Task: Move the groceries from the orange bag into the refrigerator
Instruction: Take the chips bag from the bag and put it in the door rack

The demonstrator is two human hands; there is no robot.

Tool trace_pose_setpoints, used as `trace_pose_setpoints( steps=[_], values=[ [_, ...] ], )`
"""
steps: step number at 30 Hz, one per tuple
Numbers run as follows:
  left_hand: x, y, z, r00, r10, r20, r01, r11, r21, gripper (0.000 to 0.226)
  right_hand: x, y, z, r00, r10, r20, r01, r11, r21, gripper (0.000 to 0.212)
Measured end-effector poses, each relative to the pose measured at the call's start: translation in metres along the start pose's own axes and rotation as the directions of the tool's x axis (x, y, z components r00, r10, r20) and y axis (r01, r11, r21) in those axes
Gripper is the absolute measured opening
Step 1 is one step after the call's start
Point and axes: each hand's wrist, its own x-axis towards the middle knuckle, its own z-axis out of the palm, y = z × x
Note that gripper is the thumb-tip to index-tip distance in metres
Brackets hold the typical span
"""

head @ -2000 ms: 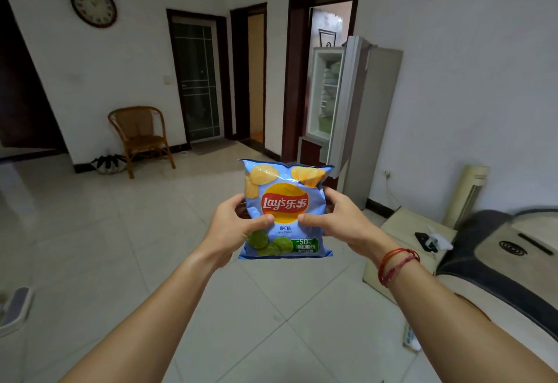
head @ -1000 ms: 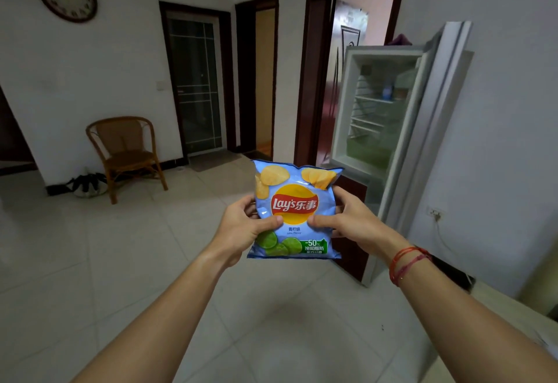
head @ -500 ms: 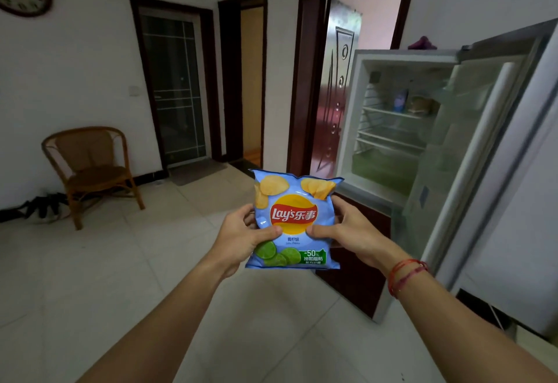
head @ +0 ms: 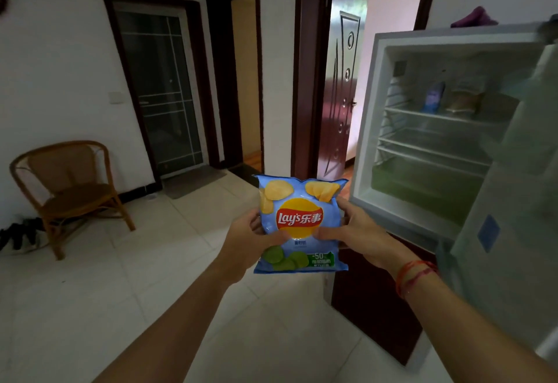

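Head view: the fingers (head: 327,234) of both hands curl round a blue chip bag (head: 302,222) and pinch it, thumbs on the front. The left hand (head: 247,242) holds its left side, the right hand (head: 359,237) its right side. The bag is up in the air, just left of the open refrigerator (head: 367,141). Two small packs (head: 434,97) sit on its top shelf. A brown chair (head: 69,183) stands by the wall.

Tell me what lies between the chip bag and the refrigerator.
Only the right hand gripping the chip bag; otherwise the stretch to the refrigerator is bare, in the head view.
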Motion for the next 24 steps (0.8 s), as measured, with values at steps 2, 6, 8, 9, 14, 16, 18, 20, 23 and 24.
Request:
trace_pose_setpoints(
  steps=[2,6,8,9,14,16,18,20,23,24],
  values=[
    [0.039,-0.003,-0.002,1.0,0.026,0.007,-0.027,0.999,0.034,0.043,0.034,0.0,-0.011,1.0,-0.01,-0.01,0.01,1.0,-0.007,0.056],
    [0.104,-0.012,-0.008,0.999,0.042,0.007,-0.042,0.994,0.098,0.04,0.089,-0.001,-0.023,1.0,-0.023,-0.004,0.023,1.0,0.001,0.051],
    [0.135,-0.016,-0.011,0.999,0.048,0.021,-0.05,0.994,0.102,0.041,0.115,0.002,-0.03,1.0,-0.02,-0.018,0.021,1.0,0.02,0.052],
    [0.151,-0.017,-0.012,0.998,0.052,0.036,-0.056,0.994,0.099,0.043,0.128,0.004,-0.034,1.0,-0.016,-0.025,0.017,0.999,0.031,0.054],
    [0.232,-0.034,-0.018,0.987,0.083,0.136,-0.099,0.988,0.12,0.048,0.189,0.016,-0.051,0.991,0.033,-0.126,-0.028,0.999,0.047,0.06],
    [0.269,-0.04,-0.019,0.982,0.087,0.169,-0.107,0.988,0.113,0.046,0.213,0.018,-0.057,0.985,0.042,-0.166,-0.035,0.998,0.046,0.059],
    [0.306,-0.045,-0.018,0.974,0.079,0.213,-0.098,0.992,0.078,0.045,0.235,0.019,-0.065,0.975,0.05,-0.218,-0.041,0.998,0.046,0.059],
    [0.344,-0.047,-0.012,0.959,0.079,0.271,-0.092,0.995,0.034,0.047,0.255,0.019,-0.075,0.954,0.06,-0.294,-0.045,0.997,0.058,0.059],
    [0.393,-0.047,0.009,0.924,0.081,0.374,-0.069,0.997,-0.044,0.044,0.274,0.018,-0.097,0.916,0.067,-0.396,-0.053,0.998,0.045,0.06],
    [0.404,-0.046,0.018,0.911,0.074,0.406,-0.05,0.996,-0.071,0.042,0.277,0.018,-0.105,0.901,0.069,-0.428,-0.058,0.998,0.039,0.061]
  ],
)
